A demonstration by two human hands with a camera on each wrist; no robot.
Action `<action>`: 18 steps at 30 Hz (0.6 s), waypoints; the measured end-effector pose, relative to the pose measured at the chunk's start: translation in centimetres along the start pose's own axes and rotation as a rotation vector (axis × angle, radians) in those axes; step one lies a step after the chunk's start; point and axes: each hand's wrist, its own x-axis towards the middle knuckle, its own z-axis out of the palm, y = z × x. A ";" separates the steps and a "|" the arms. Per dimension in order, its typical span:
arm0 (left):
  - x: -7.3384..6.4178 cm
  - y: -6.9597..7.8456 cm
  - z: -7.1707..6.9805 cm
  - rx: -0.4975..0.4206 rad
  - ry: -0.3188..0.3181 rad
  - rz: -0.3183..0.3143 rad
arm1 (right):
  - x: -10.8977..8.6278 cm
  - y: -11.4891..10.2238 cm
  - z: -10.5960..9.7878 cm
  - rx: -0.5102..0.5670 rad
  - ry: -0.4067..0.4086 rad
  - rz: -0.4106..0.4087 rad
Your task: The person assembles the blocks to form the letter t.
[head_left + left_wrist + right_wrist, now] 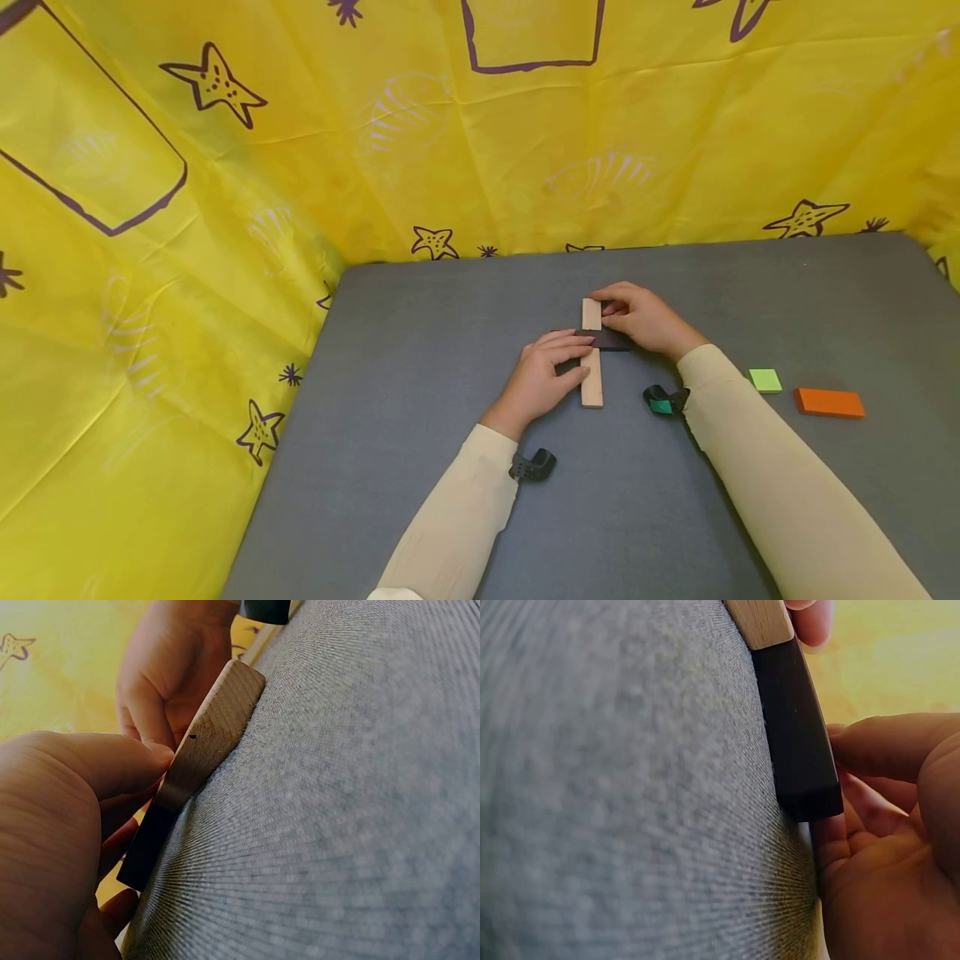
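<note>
Two pale wooden blocks lie in line on the grey table [420,517], with a black block [613,340] lying crosswise between them. In the head view my left hand [536,375] reaches over the black block's left part. Its thumb touches the side of the near wooden block [592,383], and its fingers lie fairly straight across the black one. My right hand [641,317] is at the far wooden block [592,313], fingers bent, index finger at its far end. The right wrist view shows the black block [799,735] against the near wooden block [763,622].
A light green square [765,381] and an orange block [829,402] lie to the right, beside my right forearm. Dark wrist bands [533,465] sit on both sleeves. A yellow patterned cloth [517,150] hangs behind the table and along its left.
</note>
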 end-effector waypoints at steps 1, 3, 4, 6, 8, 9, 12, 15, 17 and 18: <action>0.0 0.0 0.0 0.000 0.000 0.000 | 0.0 0.0 0.0 0.004 -0.002 0.002; 0.0 0.0 0.0 0.002 0.000 0.002 | 0.1 0.0 0.1 0.012 -0.004 0.006; 0.0 0.1 0.0 0.003 0.000 0.003 | 0.1 0.0 0.1 0.015 -0.006 0.007; 0.0 0.0 0.0 0.004 0.000 0.002 | 0.1 0.0 0.1 0.022 -0.008 0.009; 0.0 0.0 0.0 0.005 0.001 0.002 | 0.1 -0.1 0.1 0.026 -0.012 0.013; 0.0 0.0 0.0 0.004 0.002 0.001 | 0.1 -0.1 0.1 0.027 -0.014 0.015; 0.0 0.0 0.0 0.004 0.001 0.000 | 0.1 -0.3 0.2 0.029 -0.016 0.018; 0.0 0.0 0.0 0.006 0.003 0.001 | 0.1 -0.3 0.2 0.028 -0.015 0.017; 0.0 0.1 -0.1 0.008 0.003 0.004 | 0.1 -0.3 0.3 0.028 -0.015 0.015; 0.0 0.1 -0.1 0.007 0.003 0.004 | 0.1 -0.3 0.3 0.028 -0.016 0.014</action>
